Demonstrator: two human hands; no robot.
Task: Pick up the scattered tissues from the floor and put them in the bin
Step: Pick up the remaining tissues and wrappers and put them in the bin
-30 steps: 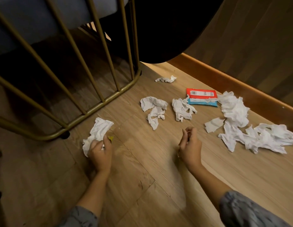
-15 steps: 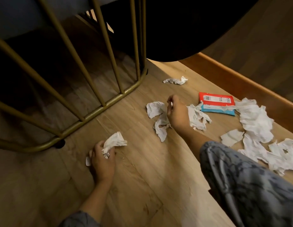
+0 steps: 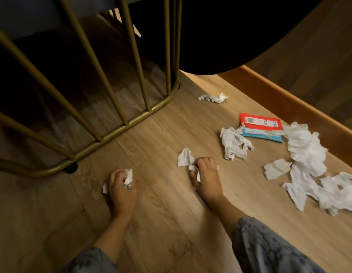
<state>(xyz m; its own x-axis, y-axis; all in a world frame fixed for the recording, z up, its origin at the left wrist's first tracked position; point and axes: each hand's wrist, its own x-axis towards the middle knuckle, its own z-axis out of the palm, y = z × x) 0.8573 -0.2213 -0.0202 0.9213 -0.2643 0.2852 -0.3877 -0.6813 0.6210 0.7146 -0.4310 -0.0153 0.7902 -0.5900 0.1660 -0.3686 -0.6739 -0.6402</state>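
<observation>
My left hand (image 3: pixel 121 190) rests low on the wooden floor, fist closed around a balled white tissue (image 3: pixel 128 175). My right hand (image 3: pixel 205 179) grips another crumpled white tissue (image 3: pixel 184 159) that sticks out to the left of its fingers. Loose tissues still lie on the floor: one crumpled piece (image 3: pixel 234 143) beyond my right hand, a small twisted one (image 3: pixel 213 98) farther back, and a big heap (image 3: pixel 309 166) at the right. No bin is in view.
A red and blue tissue packet (image 3: pixel 259 126) lies beside the heap. A gold metal frame (image 3: pixel 116 131) of a piece of furniture stands at the left. A dark round shape (image 3: pixel 240 32) hangs overhead. A wooden skirting board (image 3: pixel 301 107) runs along the right.
My right hand reached out to the middle tissue, closed on it and drew it back toward me. My left hand has bunched its tissue into a tighter ball.
</observation>
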